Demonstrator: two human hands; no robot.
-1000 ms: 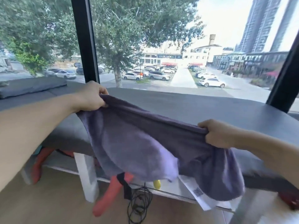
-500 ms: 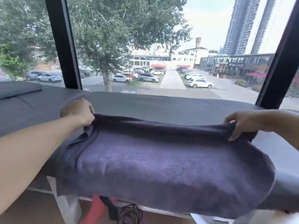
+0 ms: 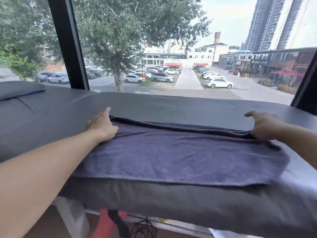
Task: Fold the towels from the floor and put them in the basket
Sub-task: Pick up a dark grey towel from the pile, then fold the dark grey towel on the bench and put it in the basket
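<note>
A purple towel (image 3: 180, 157) is lying spread flat on the grey bench cushion (image 3: 154, 107) below the window, with the left hand (image 3: 102, 125) pressing palm-down, fingers loosely extended, on the towel's far left corner and the right hand (image 3: 262, 126) resting fingers-splayed on its far right corner.

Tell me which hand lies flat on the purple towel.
The left hand: its palm rests flat on the towel. The right hand arches up, fingertips only at the far corner.
</note>
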